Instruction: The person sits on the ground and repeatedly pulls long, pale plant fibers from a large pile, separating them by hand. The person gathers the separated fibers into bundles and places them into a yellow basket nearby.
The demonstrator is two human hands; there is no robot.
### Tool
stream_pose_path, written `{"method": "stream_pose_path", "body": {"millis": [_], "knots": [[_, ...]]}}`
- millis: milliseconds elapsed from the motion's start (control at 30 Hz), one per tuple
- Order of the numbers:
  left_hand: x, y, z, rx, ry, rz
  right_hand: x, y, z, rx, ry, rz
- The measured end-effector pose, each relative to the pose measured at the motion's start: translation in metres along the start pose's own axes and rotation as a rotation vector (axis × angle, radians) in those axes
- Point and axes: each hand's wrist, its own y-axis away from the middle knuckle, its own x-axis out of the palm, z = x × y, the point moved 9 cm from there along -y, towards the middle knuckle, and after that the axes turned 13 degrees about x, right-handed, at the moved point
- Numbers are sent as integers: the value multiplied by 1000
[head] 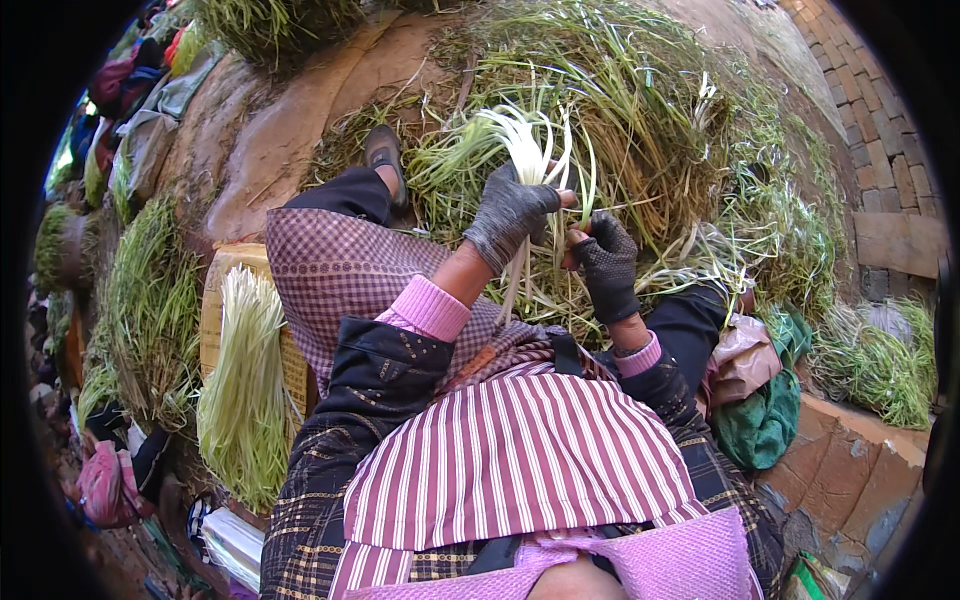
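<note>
My left hand point(514, 214), in a grey fingerless glove, is closed round a bunch of long pale-stemmed leafy greens point(529, 146); their white ends fan out above the fist and thin strands hang below it. Just to its right, my right hand point(606, 259), in a dark dotted fingerless glove, pinches a green stalk point(589, 187) between thumb and finger. Beneath and beyond both hands spreads a large heap of loose green and yellowed leaves point(660, 135). A neat bundle of pale stalks point(244, 375) lies at my left on a printed cardboard box point(225, 281).
More piles of greens stand at the left point(150, 300), at the top point(277, 26) and at the far right point(877, 367). A green cloth bag point(761, 420) lies by my right side. Other people sit along the left edge. Brick paving point(874, 105) runs at the upper right.
</note>
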Motion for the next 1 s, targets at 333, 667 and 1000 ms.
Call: {"method": "stream_pose_path", "body": {"millis": [333, 667, 1000], "knots": [[-56, -12, -58, 174, 433, -155, -58, -30, -38, -87, 149, -56], [-87, -15, -91, 330, 713, -220, -399, -52, -52, 94, 1263, -816], [-55, -15, -39, 43, 536, -169, 43, 4, 29, -175, 383, 362]]}}
